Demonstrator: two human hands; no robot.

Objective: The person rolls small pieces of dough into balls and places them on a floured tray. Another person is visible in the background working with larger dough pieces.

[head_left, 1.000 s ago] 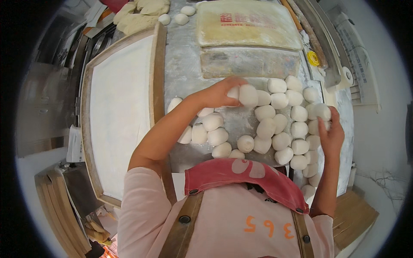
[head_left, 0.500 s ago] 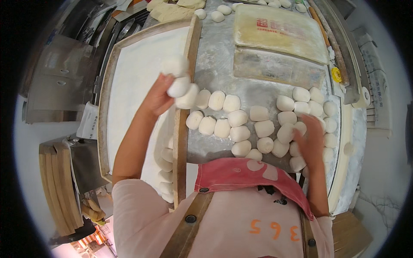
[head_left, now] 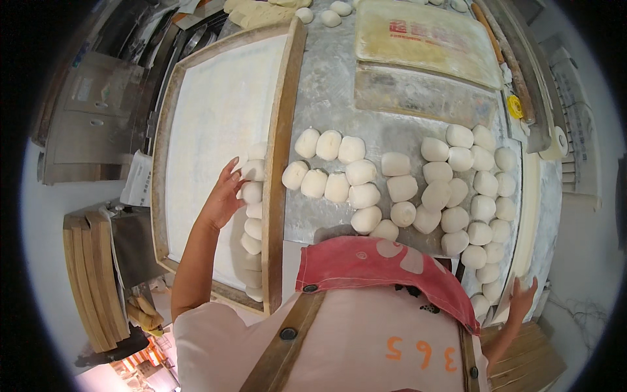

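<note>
My left hand (head_left: 224,199) is inside a wooden-framed tray (head_left: 287,117) lined with white. Its fingers are spread, with the tips against the left side of a white dough bun (head_left: 251,192) and close to another dough bun (head_left: 253,170). These belong to a row of several buns along the tray's right wall; the near ones lie partly in shadow. My right hand (head_left: 520,302), thumb and fingers apart and nothing visible in it, is over the table's right edge. To its left, many smooth dough buns (head_left: 483,209) stand close together on the metal table (head_left: 326,91).
A translucent lidded box (head_left: 428,46) stands at the back of the table. Rolling pins (head_left: 513,59) lie along the right side, near a yellow tape measure (head_left: 514,106). Flattened dough (head_left: 261,13) is at the far left, and wooden boards (head_left: 91,281) stand at the lower left.
My left hand has come down toward me with several buns, which now lie by the tray's right wall. My right hand has moved from the right-hand buns to the table's right edge.
</note>
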